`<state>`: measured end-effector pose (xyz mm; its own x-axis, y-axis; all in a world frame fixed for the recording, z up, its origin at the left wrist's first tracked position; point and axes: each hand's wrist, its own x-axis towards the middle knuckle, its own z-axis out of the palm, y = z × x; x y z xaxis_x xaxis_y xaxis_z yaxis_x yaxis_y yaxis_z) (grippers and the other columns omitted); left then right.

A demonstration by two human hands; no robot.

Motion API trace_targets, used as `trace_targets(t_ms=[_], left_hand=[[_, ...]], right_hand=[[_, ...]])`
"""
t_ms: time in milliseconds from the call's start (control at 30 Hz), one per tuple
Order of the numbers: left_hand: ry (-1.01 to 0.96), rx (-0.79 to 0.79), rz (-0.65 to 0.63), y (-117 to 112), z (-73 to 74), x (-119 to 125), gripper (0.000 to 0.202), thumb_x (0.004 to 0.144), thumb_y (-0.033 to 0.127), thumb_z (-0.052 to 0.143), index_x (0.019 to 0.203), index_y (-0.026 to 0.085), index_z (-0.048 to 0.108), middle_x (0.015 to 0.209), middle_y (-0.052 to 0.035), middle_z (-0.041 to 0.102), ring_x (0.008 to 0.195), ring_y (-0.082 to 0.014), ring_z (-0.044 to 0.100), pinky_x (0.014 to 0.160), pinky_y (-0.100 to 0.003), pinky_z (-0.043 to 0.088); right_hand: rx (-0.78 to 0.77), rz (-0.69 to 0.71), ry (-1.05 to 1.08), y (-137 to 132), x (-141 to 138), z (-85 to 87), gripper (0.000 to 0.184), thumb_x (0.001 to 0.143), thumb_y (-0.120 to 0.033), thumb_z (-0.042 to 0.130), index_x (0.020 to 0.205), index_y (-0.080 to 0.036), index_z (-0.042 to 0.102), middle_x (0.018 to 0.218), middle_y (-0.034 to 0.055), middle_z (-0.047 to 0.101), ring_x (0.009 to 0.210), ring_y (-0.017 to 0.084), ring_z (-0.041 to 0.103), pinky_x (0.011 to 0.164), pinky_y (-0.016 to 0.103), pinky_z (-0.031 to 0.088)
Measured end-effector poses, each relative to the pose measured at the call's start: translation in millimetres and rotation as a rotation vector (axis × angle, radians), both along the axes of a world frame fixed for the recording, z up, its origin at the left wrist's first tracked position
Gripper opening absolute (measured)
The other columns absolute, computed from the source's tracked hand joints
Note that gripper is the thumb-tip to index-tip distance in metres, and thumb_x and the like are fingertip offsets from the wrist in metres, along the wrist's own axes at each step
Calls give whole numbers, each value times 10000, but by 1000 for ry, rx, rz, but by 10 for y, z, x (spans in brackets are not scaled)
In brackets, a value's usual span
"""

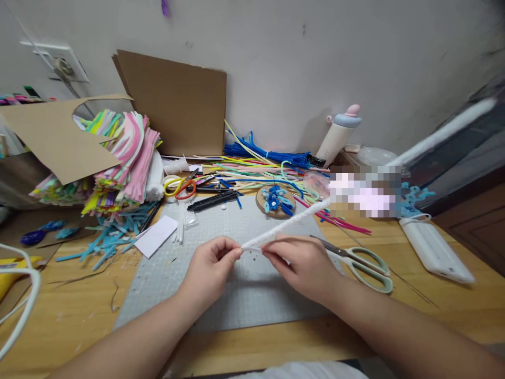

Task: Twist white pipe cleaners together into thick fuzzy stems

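Observation:
A long white fuzzy stem [290, 223], its surface marked like a spiral wrap, slants from the middle of the table up to the right. Its near end is pinched between the thumb and fingers of my left hand [211, 266]. Just to the right, my right hand [305, 260] is closed on a thin white strand [254, 249] that runs from that end. Part of the stem's length is hidden by a blurred patch. Both hands are above a grey cutting mat [165, 287].
Green-handled scissors [369, 268] lie right of my right hand, by a white power bank [437, 250]. Behind are a blue flower piece on a round base [276, 201], yellow-and-red scissors [180, 188] and loose coloured pipe cleaners [252, 176]. Bundled pipe cleaners [132, 158] stand left.

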<state>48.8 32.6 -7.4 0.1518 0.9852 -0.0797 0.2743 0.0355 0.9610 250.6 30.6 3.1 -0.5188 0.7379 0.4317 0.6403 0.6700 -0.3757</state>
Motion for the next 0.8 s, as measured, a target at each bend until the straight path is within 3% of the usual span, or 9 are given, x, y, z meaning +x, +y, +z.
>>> trace_targets(t_ms=[100,200,367,533,633,800], left_hand=[[142,135,22,21,-11,-23,133,796,250,543,703,169,596,599,20,540,582,-123,484,557,-238,366],[309,350,-21,-9,11,-48,125,812,185,525,704,177,587,653,8,578,645,-132,514,610,-250,377],[498,639,-114,-75,45,-68,130,853,162,481,758,184,566,730,-6,604,711,-149,538,650,-279,377],[587,829,-157,-100,25,-87,152,850,119,442,796,180,570,773,-41,624,728,-175,547,651,-296,388],[590,930,-199,-112,9,-99,182,820,63,438,832,178,579,813,-50,641,743,-176,556,666,-296,398],[549,969,-222,-111,-21,-114,206,796,39,442,856,178,582,853,-54,648,787,-177,566,699,-296,414]], right_hand=[[194,41,-207,-111,-54,77,176,880,-170,467,914,-187,639,697,17,612,629,148,495,582,288,287],[281,85,-331,-206,-94,211,184,872,-152,457,924,-174,632,685,19,578,608,157,425,562,307,226],[273,61,-441,-163,-120,477,154,848,-148,491,893,-197,630,699,12,549,626,159,381,567,315,189],[207,56,-497,120,-193,718,179,821,-112,524,772,-223,655,733,20,583,722,162,434,651,324,221],[154,109,-452,294,-283,712,212,837,-142,531,733,-246,684,722,14,604,751,156,465,723,348,221],[-8,186,-418,444,-450,500,224,824,-153,556,655,-238,676,727,-12,614,790,142,501,859,407,211]])
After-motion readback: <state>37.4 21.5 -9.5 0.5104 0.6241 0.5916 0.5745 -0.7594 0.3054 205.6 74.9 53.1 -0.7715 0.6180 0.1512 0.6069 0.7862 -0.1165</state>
